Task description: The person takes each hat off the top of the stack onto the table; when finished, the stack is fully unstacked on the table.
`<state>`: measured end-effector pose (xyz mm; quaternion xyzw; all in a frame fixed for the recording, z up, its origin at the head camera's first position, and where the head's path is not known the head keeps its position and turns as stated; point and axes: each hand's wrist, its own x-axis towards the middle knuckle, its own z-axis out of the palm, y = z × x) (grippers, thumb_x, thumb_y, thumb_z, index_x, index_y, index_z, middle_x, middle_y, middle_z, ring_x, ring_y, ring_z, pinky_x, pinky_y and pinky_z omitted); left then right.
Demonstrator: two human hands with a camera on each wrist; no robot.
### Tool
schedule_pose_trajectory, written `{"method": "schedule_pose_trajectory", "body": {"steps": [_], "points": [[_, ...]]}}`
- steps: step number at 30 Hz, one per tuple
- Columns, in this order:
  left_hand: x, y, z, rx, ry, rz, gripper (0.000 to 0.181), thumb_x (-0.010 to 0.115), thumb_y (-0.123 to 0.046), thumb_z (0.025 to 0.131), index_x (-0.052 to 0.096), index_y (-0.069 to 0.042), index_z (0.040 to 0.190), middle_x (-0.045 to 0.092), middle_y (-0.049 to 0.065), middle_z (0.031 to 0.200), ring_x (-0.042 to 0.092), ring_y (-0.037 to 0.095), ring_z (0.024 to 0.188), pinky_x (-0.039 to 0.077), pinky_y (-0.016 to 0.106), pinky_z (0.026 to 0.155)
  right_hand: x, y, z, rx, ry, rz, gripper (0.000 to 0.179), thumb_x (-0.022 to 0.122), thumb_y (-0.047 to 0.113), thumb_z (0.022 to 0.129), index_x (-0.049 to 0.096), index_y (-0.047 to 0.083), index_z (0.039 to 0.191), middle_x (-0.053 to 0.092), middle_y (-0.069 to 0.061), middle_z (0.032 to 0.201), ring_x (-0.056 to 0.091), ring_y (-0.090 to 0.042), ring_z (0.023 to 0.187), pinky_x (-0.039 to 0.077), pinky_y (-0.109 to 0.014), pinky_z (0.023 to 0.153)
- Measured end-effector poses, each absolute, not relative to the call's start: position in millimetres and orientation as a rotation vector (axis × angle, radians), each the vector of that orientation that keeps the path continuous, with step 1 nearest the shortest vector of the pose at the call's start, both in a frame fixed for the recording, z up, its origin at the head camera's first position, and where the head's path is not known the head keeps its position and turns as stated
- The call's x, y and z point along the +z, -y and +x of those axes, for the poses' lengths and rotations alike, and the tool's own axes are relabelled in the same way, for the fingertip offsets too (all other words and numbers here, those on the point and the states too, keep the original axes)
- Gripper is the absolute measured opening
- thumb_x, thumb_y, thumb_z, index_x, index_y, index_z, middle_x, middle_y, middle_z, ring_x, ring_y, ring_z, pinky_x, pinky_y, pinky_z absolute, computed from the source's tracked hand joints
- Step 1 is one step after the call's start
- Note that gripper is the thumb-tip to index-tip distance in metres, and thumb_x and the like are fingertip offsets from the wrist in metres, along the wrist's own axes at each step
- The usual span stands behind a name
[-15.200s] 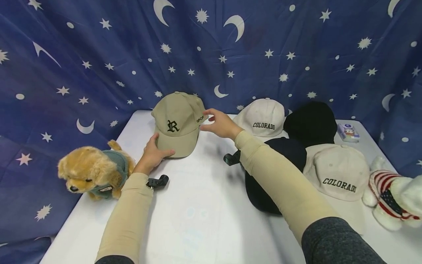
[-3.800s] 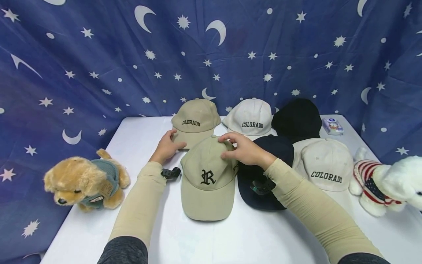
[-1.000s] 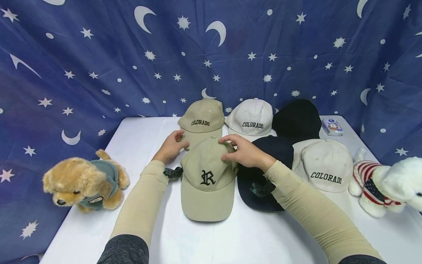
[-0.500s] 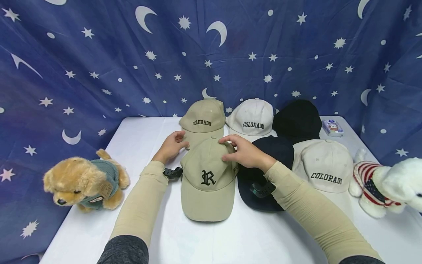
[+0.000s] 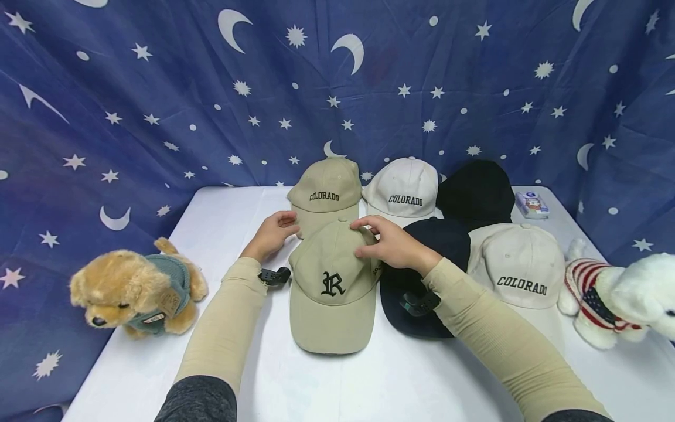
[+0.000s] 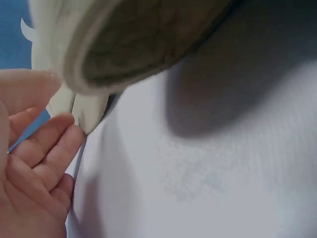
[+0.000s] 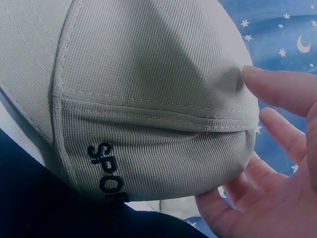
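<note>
My right hand (image 5: 392, 241) grips the back of a khaki baseball cap (image 5: 332, 275) with a black R on its front. In the right wrist view its thumb (image 7: 277, 88) presses on the crown, with the other fingers round the back edge. The left wrist view shows this cap's underside (image 6: 133, 44) over a shadow on the white table. Behind it sits a beige COLORADO cap (image 5: 324, 184), its brim partly hidden by the khaki cap. My left hand (image 5: 271, 235) has its loosely bent fingertips right at the left edge of that brim.
To the right are a white COLORADO cap (image 5: 406, 184), a black cap (image 5: 477, 190), a navy cap (image 5: 408, 313) and a cream COLORADO cap (image 5: 522, 264). Plush dogs, one golden (image 5: 126, 287) and one white (image 5: 640, 296), flank the table (image 5: 295, 387). A small packet (image 5: 532, 204) lies at the back right.
Fifteen seconds ago the khaki cap stood at the back left; now it is in front. Over the last seconds the beige cap slid right, and my left hand has just eased slightly left.
</note>
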<state>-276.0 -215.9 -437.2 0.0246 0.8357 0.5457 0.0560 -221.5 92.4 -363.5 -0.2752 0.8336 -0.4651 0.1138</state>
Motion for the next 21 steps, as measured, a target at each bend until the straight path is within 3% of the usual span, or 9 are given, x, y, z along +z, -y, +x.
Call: {"method": "schedule_pose_trajectory", "body": {"steps": [8,21], "points": [[-436.5,218.3,-276.3,1.641,-2.558,0.070,0.051,0.063,-0.007,0.098,0.045,0.008,0.143,0.048,0.025,0.144,0.044,0.035,0.136,0.034,0.040,0.113,-361.1,-96.1,-221.1,-1.381,-2.447,-0.796,0.051,0.078,0.010,0.085,0.060,0.003,0.132,0.058,-0.014,0.134,0.054,-0.035,0.122,0.050,-0.043,0.093],[-416.7,221.8,-271.3,1.575,-2.635,0.110,0.052,0.061,-0.011,0.099,0.043,0.008,0.145,0.045,0.025,0.147,0.044,0.037,0.136,0.032,0.042,0.113,-344.6,-111.0,-220.2,-1.431,-2.421,-0.768,0.053,0.076,0.010,0.088,0.055,0.000,0.135,0.050,-0.017,0.141,0.051,-0.039,0.128,0.049,-0.049,0.097]]}}
